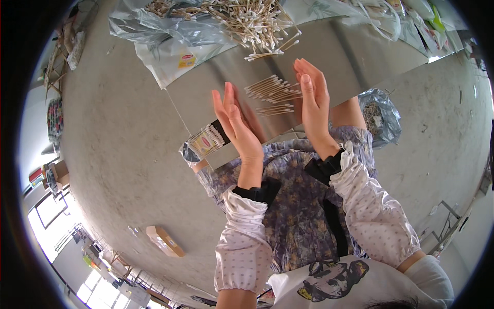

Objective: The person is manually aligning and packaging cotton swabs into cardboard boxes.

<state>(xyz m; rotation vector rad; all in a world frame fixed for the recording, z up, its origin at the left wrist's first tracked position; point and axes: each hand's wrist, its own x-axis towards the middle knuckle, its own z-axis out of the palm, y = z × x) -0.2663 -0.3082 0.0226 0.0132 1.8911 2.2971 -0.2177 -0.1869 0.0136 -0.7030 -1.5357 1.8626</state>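
Between the two hands, near the near edge of the desk (339,62), the head view shows a batch of cotton swabs (272,90) lying on bare metal. Alignment of this batch is judged partial: the shafts run roughly parallel, but the ends are staggered, and a smaller row (276,109) lies slightly apart, closer to the near edge.

Left hand (237,121): grip spread flat, palm turned toward the batch, fingers extended, nothing pinched; a gap separates it from the swabs. Right hand (314,98): grip likewise spread, palm facing inward, just beside the swab ends; whether it touches them cannot be told.

Completed, as far as can be judged: one labelled clear pack (207,140) at the near-left corner, with swabs lying side by side in it.

Outstanding: the large heap of swabs (252,23) at the far edge, lying in crossed directions beside grey plastic film (164,28). Several strays (270,54) lie on the near side of the heap. The batch itself is neither squared nor packed.
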